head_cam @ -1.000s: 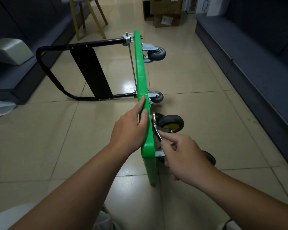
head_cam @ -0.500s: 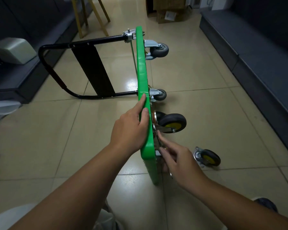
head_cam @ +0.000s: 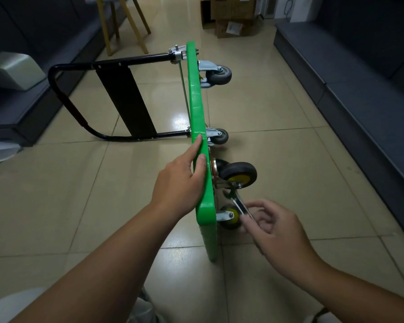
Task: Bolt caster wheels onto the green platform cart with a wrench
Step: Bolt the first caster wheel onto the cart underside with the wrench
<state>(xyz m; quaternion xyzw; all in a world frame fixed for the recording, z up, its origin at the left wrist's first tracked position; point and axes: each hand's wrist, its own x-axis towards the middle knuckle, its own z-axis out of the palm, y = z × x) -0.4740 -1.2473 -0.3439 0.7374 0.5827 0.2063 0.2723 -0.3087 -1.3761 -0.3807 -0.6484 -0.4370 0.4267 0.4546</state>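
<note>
Beyond green platform cart (head_cam: 196,101): cardboard boxes (head_cam: 229,17), stool legs (head_cam: 124,24). Left hand (head_cam: 180,180) gripping its edge; right hand (head_cam: 275,231) pinching blurred wrench (head_cam: 239,203), half-hiding nearest caster (head_cam: 231,217).

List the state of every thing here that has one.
green platform: standing on its edge
left hand: gripping its top edge
right hand: pinching the wrench
wrench: head at the yellow caster mount
grey casters: mounted
black handle: unfolded

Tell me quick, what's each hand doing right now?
Left hand: closed, gripping the green platform edge.
Right hand: closed, pinching the wrench.
</note>
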